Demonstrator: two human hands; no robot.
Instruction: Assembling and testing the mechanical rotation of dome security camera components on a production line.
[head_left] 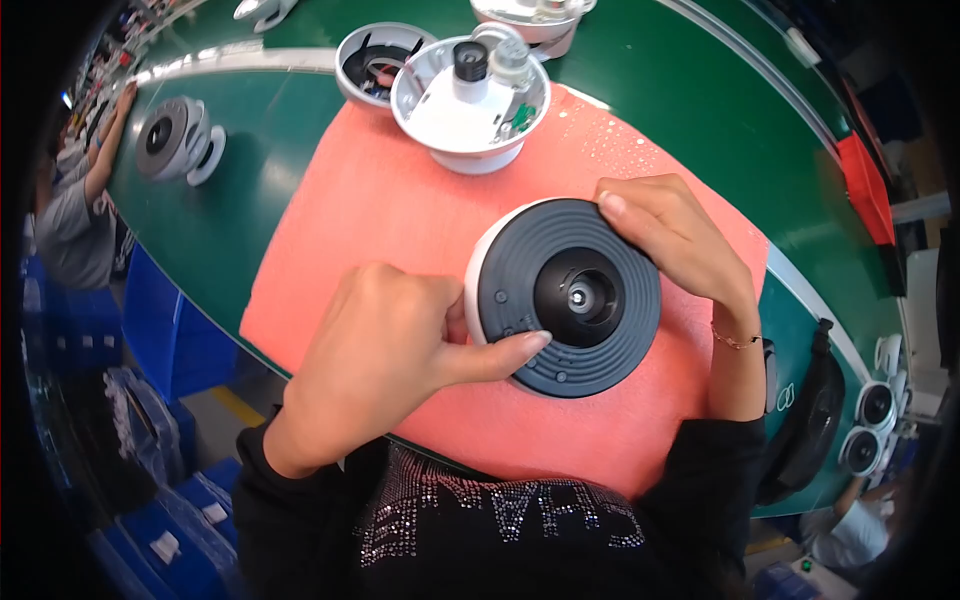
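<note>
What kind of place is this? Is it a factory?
Probably a factory assembly line. Both hands hold a round dome camera over a pink mat; an opened camera housing and more camera units sit along the long green belt.

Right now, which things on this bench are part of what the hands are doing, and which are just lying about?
In hand: dark ribbed dome camera, gripped by left hand and right hand, on the pink mat.

Lying about: open white camera base, grey housing, assembled camera, green belt.

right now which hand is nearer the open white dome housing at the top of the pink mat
Right. The right hand grips the dark ribbed disc's upper right edge, just below the open white housing. The left hand holds the disc's lower left side, farther down the mat.
</note>
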